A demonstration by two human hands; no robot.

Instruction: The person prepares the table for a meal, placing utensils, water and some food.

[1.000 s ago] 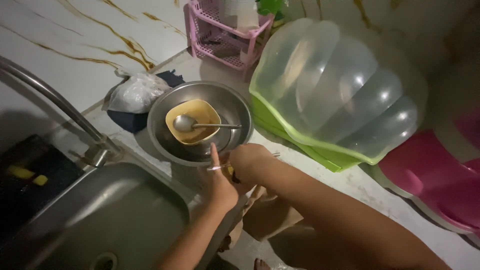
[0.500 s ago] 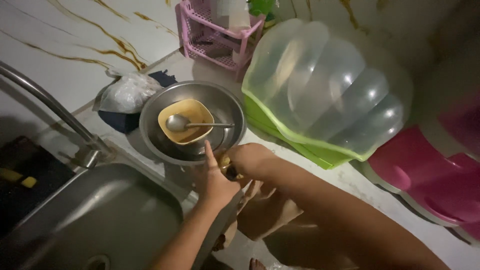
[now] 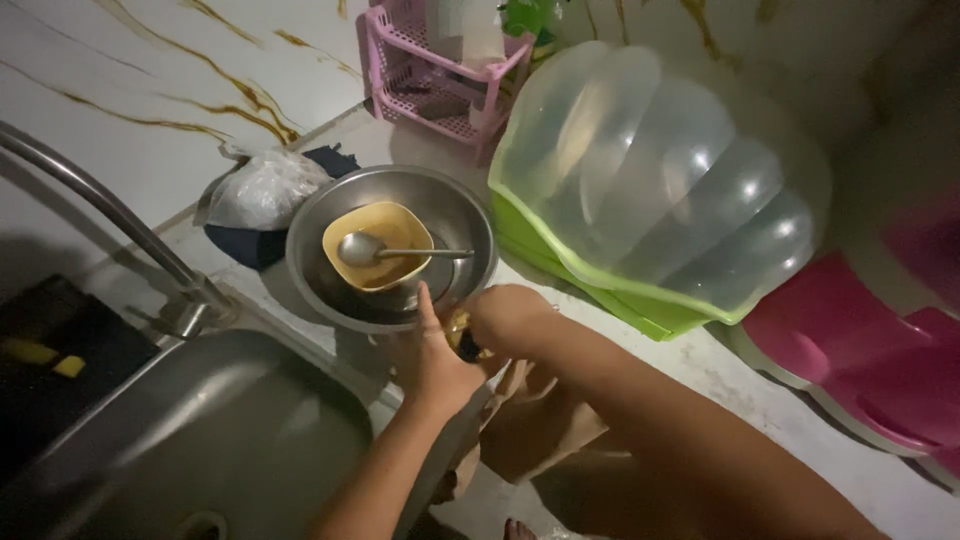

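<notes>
My left hand [image 3: 433,362] and my right hand [image 3: 510,318] meet at the counter's front edge, just below a steel basin [image 3: 455,215]. Between them they grip a small yellowish and dark object [image 3: 459,334] that is mostly hidden by the fingers. My left index finger points up against the basin's rim. Inside the basin sits a yellow bowl [image 3: 405,222] holding brownish liquid, with a metal spoon [image 3: 362,249] lying across it, handle to the right.
A steel sink [image 3: 200,440] with a curved tap [image 3: 120,220] lies at the left. A clear domed cover on a green tray [image 3: 650,170] stands to the right, pink plastic ware [image 3: 860,350] beyond it. A pink rack [image 3: 440,70] and a plastic bag [image 3: 262,188] sit behind.
My hands stay together at the basin's front rim. A thin metal piece seen between them a second ago is no longer visible, and the view shifted slightly.
</notes>
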